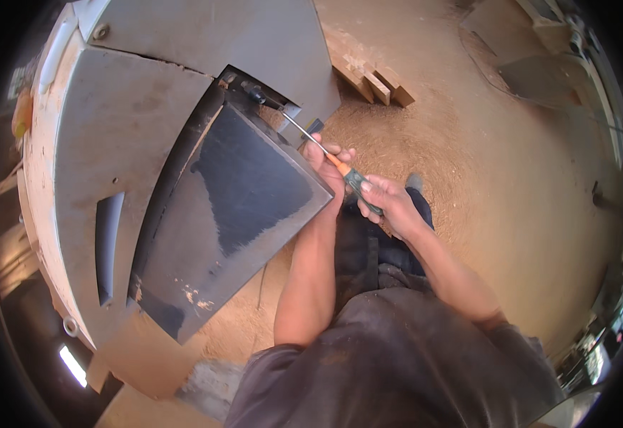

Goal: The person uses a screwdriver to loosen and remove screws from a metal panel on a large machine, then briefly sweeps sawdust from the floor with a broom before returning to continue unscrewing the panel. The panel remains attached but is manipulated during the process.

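Observation:
My right hand [390, 203] is closed round the dark green and orange handle of a screwdriver [351, 178]. Its thin metal shaft slants up and left toward a black round fitting [254, 93] in a slot of the grey machine. The contact at the tip is too small to make out. My left hand [326, 165] has its fingers curled loosely about the shaft, just ahead of the handle. By its thumb is a small dark piece with a yellow mark [313, 128]. Left of both hands lies a dark, worn metal panel [254, 178], its corner close to my left wrist.
Grey machine housing [105, 107] with a curved slot [108, 246] fills the left. Wood offcuts [377, 87] stand beyond my hands. Sawdust [411, 135] covers the floor. A brown board [147, 357] is at lower left, and flat sheets [547, 78] lie at far right.

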Action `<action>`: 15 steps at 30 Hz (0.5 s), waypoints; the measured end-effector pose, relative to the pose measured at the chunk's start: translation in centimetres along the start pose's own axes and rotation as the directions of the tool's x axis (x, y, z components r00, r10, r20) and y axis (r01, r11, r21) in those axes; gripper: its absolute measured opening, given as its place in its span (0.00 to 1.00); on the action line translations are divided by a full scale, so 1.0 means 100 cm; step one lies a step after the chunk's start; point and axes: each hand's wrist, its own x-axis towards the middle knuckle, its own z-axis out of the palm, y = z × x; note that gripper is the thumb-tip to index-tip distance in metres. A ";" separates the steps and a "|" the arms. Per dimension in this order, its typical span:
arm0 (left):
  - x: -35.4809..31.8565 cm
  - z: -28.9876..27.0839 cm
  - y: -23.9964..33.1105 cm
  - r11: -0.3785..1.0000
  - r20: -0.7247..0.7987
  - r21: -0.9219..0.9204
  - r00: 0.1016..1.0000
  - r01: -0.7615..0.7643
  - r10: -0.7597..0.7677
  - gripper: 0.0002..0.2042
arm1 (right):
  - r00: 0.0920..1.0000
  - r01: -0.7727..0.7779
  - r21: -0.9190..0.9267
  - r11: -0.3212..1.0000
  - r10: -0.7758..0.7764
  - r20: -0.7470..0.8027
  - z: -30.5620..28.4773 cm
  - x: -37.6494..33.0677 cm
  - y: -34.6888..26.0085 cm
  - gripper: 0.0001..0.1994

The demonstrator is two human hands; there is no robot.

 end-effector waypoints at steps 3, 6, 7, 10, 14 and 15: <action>0.017 0.004 -0.003 0.995 -0.064 0.034 0.993 -0.093 0.095 0.12 | 0.998 -0.041 0.002 0.999 0.041 0.046 -0.009 0.026 -0.010 0.15; 0.028 0.005 -0.004 0.985 -0.065 -0.009 0.983 -0.172 0.171 0.12 | 0.994 0.003 -0.025 1.000 0.000 0.105 -0.007 0.045 -0.019 0.15; 0.035 0.009 -0.002 0.981 -0.028 -0.057 0.982 -0.186 0.184 0.11 | 0.994 0.022 -0.070 0.997 -0.014 0.110 -0.007 0.052 -0.028 0.16; 0.034 -0.002 -0.002 0.980 -0.018 -0.122 0.987 -0.159 0.158 0.11 | 0.993 -0.022 -0.042 0.999 0.026 0.111 -0.011 0.057 -0.023 0.15; 0.042 -0.009 0.003 0.983 0.004 -0.017 0.983 -0.184 0.184 0.11 | 0.988 -0.055 0.054 0.997 0.046 0.146 -0.009 0.064 -0.021 0.15; 0.040 -0.010 0.003 0.976 -0.011 0.021 0.977 -0.215 0.215 0.11 | 0.976 -0.138 0.182 0.974 0.101 0.195 -0.010 0.065 -0.017 0.17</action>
